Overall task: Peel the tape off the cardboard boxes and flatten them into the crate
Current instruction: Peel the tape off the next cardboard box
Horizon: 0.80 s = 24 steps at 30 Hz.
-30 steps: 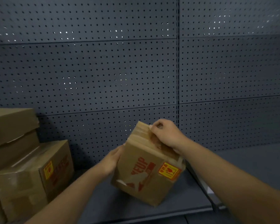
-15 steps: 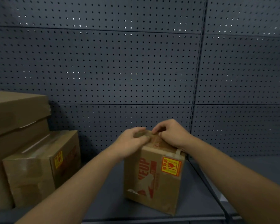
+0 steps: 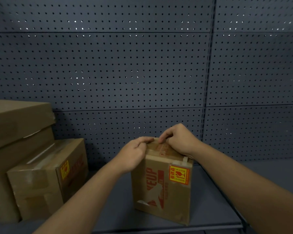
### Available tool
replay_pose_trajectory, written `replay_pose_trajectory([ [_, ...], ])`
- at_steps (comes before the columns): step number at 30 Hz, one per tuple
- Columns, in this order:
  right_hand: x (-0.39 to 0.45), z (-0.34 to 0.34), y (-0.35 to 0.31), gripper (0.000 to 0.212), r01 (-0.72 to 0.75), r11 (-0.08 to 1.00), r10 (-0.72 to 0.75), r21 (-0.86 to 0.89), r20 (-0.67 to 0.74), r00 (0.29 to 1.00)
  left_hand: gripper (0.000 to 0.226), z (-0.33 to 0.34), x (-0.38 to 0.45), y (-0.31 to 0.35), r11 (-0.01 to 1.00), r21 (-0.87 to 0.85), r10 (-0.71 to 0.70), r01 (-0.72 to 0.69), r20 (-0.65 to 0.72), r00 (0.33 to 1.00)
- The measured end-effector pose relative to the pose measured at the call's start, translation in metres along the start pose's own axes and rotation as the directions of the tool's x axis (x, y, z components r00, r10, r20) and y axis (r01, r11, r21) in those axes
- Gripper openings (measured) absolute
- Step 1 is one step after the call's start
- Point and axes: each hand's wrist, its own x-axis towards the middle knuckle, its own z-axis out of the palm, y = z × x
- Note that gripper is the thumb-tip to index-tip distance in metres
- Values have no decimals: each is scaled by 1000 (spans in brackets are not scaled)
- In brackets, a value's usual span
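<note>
Early stage — left hand (image 3: 133,156) and right hand (image 3: 178,141) curled over top of small box (image 3: 162,188), apparently picking at tape; stacked boxes (image 3: 32,166) untouched, nothing flattened.

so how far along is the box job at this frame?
Done: nothing visibly; no flattened box or crate in view. In hand: left hand and right hand pick at the top of the small box, still assembled. Left: that box, plus the stacked boxes on the shelf.
</note>
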Motion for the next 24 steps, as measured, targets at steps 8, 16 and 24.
replay_pose_trajectory([
  [8,-4,-3,-8,38,-30,998,28,47,47,998,40,0,5,1,997,81,-12,11,18,1000],
  [16,-7,-3,-15,14,-67,996,63,59,66,996,40,1,5,1,993,113,-16,13,24,1000],
  [24,-3,-1,-20,20,-195,980,193,28,60,979,39,-1,5,0,990,138,-30,24,42,999],
])
